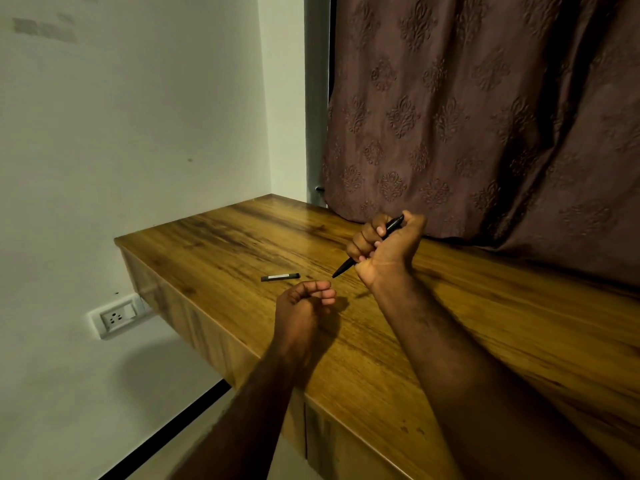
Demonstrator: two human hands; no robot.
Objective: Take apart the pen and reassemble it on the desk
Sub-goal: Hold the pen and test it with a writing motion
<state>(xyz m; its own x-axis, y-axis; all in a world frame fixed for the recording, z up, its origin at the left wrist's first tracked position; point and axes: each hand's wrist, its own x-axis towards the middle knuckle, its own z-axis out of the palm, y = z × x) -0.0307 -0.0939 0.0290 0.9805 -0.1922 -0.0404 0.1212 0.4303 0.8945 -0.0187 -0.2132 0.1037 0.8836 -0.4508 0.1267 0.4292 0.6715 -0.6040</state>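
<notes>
My right hand [388, 249] grips a black pen body [346, 266] in a fist above the wooden desk [485, 323], the pointed tip slanting down to the left and the back end sticking out past the thumb. A short dark pen part [280, 277] lies flat on the desk to the left of the tip. My left hand [304, 303] hovers just in front of that part with loosely curled fingers; the thumb and fingertips sit close together, and I cannot tell whether something small is pinched there.
The desk's left edge [194, 323] drops off to the floor. A white wall with a socket [116, 317] is on the left. A brown patterned curtain [485, 116] hangs behind the desk at the right.
</notes>
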